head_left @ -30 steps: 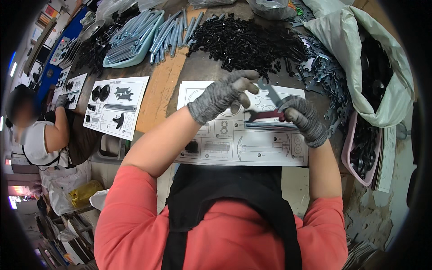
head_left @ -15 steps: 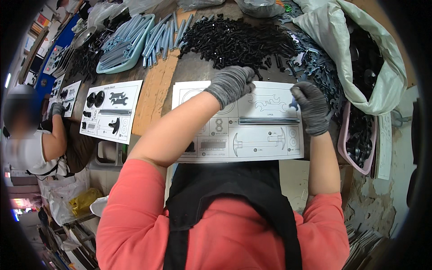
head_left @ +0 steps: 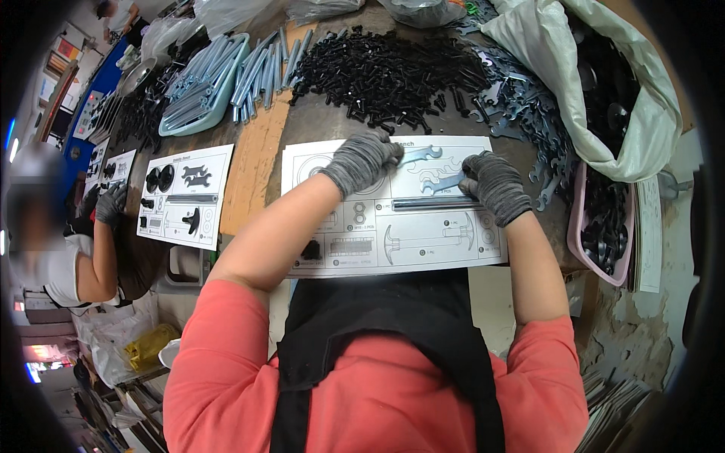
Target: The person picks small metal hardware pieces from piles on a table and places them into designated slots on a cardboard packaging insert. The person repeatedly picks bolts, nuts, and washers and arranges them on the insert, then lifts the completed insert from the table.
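Before me lies a white printed sheet [head_left: 347, 267] with part outlines drawn in boxes. My gloved left hand [head_left: 362, 161] is closed on one end of a flat silver open-end wrench [head_left: 420, 155] over the sheet's upper part. Closed on a second open-end wrench [head_left: 442, 183], my gloved right hand [head_left: 495, 187] sits at the sheet's upper right, over the drawn wrench outlines. Just below the right hand's wrench, metal tubes [head_left: 434, 204] lie across the sheet, their right end hidden by that hand. A small black part [head_left: 311, 250] rests in a lower left box.
Beyond the sheet spreads a heap of black bolts [head_left: 377, 75], with loose wrenches [head_left: 532, 113] to its right. A pink bin [head_left: 578, 241] and a white sack [head_left: 532, 53] hold black parts. Left are a tray of tubes [head_left: 200, 90], another laid-out sheet [head_left: 215, 230] and a seated person [head_left: 83, 260].
My left hand has moved left and down from near the bolts, and a wrench now shows in it. The right hand has brought its wrench left and down over the drawn outlines.
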{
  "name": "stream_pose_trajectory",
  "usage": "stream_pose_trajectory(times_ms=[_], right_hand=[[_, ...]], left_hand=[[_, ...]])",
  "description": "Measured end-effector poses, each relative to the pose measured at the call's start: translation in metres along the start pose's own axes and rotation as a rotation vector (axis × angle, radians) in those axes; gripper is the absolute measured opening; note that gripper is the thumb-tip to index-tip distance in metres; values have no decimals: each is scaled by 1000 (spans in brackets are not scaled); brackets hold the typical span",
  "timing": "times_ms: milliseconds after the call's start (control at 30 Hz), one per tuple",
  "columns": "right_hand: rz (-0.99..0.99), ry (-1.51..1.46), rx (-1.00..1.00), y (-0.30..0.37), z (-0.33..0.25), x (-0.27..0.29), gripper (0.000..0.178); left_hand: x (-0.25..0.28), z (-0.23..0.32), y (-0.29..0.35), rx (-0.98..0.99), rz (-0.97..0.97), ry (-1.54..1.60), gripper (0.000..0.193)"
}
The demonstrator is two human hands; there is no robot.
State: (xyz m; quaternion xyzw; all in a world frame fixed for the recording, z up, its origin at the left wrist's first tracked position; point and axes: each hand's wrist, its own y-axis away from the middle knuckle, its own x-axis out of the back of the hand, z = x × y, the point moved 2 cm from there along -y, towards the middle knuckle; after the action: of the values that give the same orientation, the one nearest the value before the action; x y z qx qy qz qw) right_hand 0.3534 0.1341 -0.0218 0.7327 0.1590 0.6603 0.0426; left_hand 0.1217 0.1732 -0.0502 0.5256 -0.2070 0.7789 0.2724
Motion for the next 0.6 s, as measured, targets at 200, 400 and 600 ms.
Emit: stream_pose_trajectory(times_ms=[200, 400, 600], right_hand=[[62, -73, -49, 5, 2, -5, 32], [118, -132, -30, 7, 2, -6, 33], [202, -174, 15, 12, 3, -4, 34]], left_hand=[[-3, 26, -10, -143, 50, -10, 28], [-8, 22, -12, -60, -4, 134, 29], [-3, 23, -14, -87, -39, 94, 31]])
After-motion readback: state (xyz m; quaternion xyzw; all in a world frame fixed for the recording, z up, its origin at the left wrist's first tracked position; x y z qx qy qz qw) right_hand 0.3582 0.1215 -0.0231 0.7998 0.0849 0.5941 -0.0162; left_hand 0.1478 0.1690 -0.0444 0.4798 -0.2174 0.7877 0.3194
